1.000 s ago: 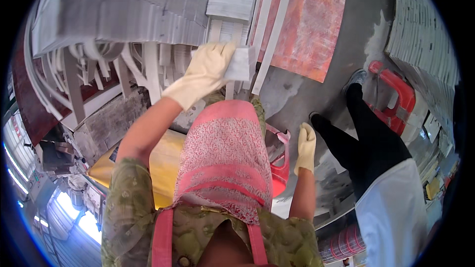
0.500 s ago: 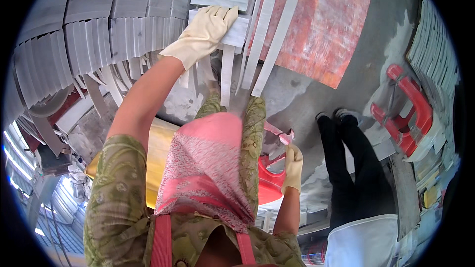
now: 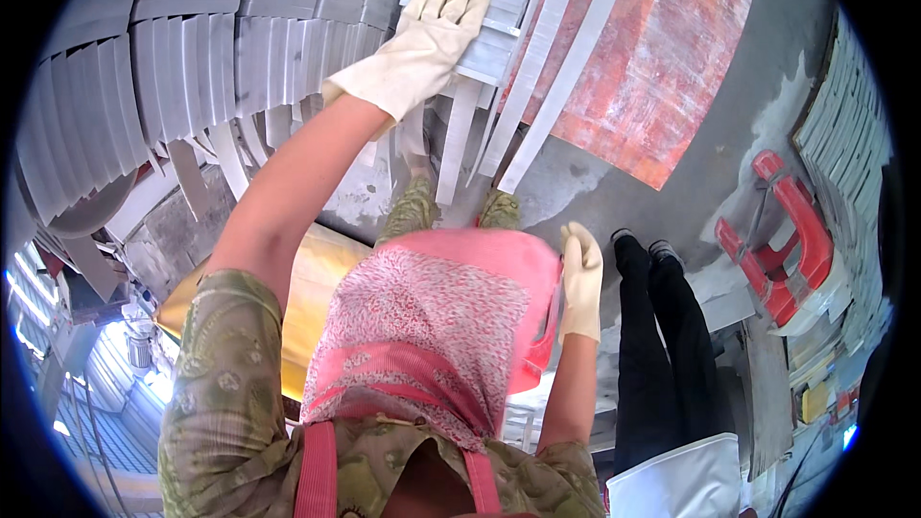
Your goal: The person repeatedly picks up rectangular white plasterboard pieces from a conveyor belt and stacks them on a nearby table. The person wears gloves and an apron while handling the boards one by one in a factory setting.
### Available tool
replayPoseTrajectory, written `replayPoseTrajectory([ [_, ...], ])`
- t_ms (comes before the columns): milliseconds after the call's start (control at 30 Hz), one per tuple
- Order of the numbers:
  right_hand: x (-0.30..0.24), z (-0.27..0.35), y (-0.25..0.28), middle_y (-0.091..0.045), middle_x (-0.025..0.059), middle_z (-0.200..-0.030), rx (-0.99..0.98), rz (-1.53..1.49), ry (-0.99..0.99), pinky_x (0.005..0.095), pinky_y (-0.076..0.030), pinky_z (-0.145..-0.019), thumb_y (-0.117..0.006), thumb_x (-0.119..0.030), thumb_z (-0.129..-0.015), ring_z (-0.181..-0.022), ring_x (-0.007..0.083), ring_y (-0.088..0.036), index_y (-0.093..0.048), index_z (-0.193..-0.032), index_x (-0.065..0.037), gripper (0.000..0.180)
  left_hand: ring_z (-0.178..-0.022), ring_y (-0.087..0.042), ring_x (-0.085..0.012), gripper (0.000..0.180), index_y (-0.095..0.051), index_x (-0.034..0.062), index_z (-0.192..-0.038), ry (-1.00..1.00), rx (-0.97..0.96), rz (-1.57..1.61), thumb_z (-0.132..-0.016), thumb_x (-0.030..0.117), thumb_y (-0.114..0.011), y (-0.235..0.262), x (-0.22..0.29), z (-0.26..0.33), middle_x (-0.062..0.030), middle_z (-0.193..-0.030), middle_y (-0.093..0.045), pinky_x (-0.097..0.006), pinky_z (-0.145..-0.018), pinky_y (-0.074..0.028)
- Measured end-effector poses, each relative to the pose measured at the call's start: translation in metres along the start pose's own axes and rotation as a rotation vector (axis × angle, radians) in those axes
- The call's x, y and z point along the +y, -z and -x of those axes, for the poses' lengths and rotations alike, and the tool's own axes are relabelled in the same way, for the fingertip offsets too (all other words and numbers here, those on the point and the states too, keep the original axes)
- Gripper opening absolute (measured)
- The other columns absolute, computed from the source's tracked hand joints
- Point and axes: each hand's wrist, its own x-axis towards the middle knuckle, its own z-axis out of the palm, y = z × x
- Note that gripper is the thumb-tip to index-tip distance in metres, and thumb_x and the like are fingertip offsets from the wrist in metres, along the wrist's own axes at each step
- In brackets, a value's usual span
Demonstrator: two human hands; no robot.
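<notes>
1. A grey concrete floor (image 3: 614, 192) fills the middle of the frame, with a red-stained sheet (image 3: 662, 58) at upper right.
2. Stacks of grey strips (image 3: 192, 67) fan across the upper left.
3. The gloved left hand (image 3: 422, 43), fingers (image 3: 451, 2) slightly spread, rests flat on a bundle of strips (image 3: 504, 0) at top centre.
4. The gloved right hand (image 3: 581, 278) hangs at centre, fingers together, holding nothing.

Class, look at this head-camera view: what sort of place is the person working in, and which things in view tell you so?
Probably a workshop or small factory floor. Stacks of grey flat strips lie in rows on a stained concrete floor, the person's gloved left hand rests on one stack, and a red hand truck stands nearby.
</notes>
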Motion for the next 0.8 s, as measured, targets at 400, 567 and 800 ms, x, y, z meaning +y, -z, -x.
replayPoseTrajectory([
  [400, -0.152, -0.050, -0.158, -0.035, 0.0229, -0.161, -0.126, 0.689, 1.228, 0.0431, -0.031, -0.123, -0.041, -0.022, -0.112, -0.151, 0.0342, -0.033, -0.035, -0.156, 0.000, 0.049, -0.154, -0.022, -0.0434, 0.098, -0.020, -0.0018, -0.161, 0.009, 0.256, 0.221, -0.087, 0.027, -0.076, -0.016, 0.018, 0.030, -0.0282, -0.163, -0.028, -0.051, -0.129, -0.016],
  [567, -0.151, -0.069, -0.201, -0.033, 0.0350, -0.158, 0.019, 0.679, 1.273, 0.0452, -0.034, -0.121, -0.047, 0.008, -0.089, -0.146, 0.0496, -0.036, -0.040, -0.154, -0.003, 0.066, -0.147, -0.041, -0.0358, 0.064, -0.051, 0.0036, -0.148, 0.090, 0.357, 0.568, -0.091, 0.020, -0.074, -0.043, 0.061, 0.123, -0.0178, -0.155, -0.049, -0.046, -0.124, -0.031],
  [800, -0.156, -0.065, -0.209, -0.040, 0.0318, -0.154, 0.093, 0.888, 1.232, 0.0447, -0.035, -0.119, -0.041, -0.003, -0.102, -0.146, 0.0454, -0.037, -0.036, -0.155, -0.004, 0.053, -0.113, -0.067, -0.0169, 0.037, -0.063, 0.0045, -0.136, 0.639, 0.031, 1.335, -0.104, 0.022, -0.060, -0.101, 0.070, 0.209, -0.0100, -0.120, -0.072, -0.031, -0.098, -0.050],
])
